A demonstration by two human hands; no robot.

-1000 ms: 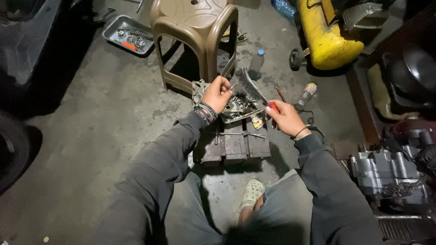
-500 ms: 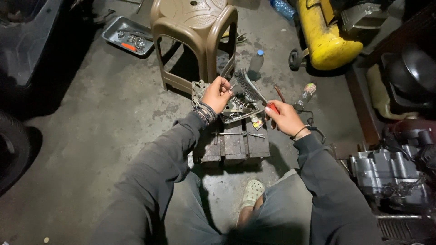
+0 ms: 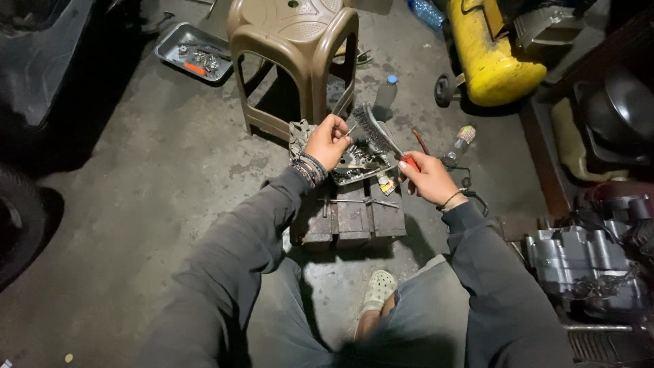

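Observation:
My left hand (image 3: 328, 141) pinches a small metal part, held up over a metal tray of small parts (image 3: 359, 165). My right hand (image 3: 428, 178) grips the red handle of a wire brush (image 3: 373, 129); its bristled head points up and left, close to the part in the left hand. The tray rests on a low, dark wooden block (image 3: 349, 218) on the concrete floor in front of my knees. Both arms wear dark grey sleeves, with bracelets on the left wrist.
A brown plastic stool (image 3: 294, 48) stands just behind the tray. A metal pan with tools (image 3: 192, 51) lies at the far left, a yellow tank (image 3: 487, 58) at the back right, two plastic bottles (image 3: 458, 144) near it, an engine block (image 3: 586, 262) at right, a tyre (image 3: 17, 225) at left.
The wire brush has tilted slightly and come closer to the part in the left hand. The hands stay over the tray; little else differs.

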